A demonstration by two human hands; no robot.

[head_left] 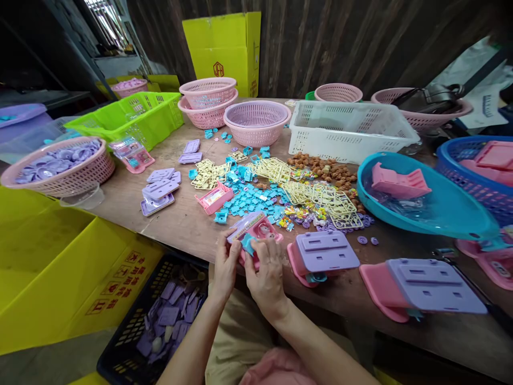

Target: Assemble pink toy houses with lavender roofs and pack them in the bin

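Note:
Both hands are at the table's front edge around a small pink and purple toy house (264, 227) with a printed strip along its top. My left hand (225, 262) grips its left side, thumb against a small blue plastic piece (248, 243) on the toy's near face. My right hand (266, 272) curls over the near right side, its fingers on the blue piece and the pink body. Fingers hide part of the toy's lower half. To the right, two similar assemblies with purple panels, a nearer one (328, 251) and a farther one (436, 283), lie along the edge.
Blue pieces (256, 198), cream sprues (324, 200) and brown figures (332, 171) are heaped mid-table. Purple panels (160, 187) lie left. Behind stand a green basket (160, 115) and a white basket (348, 131); a blue tray (449, 214) is right. A black crate (124, 326) sits below.

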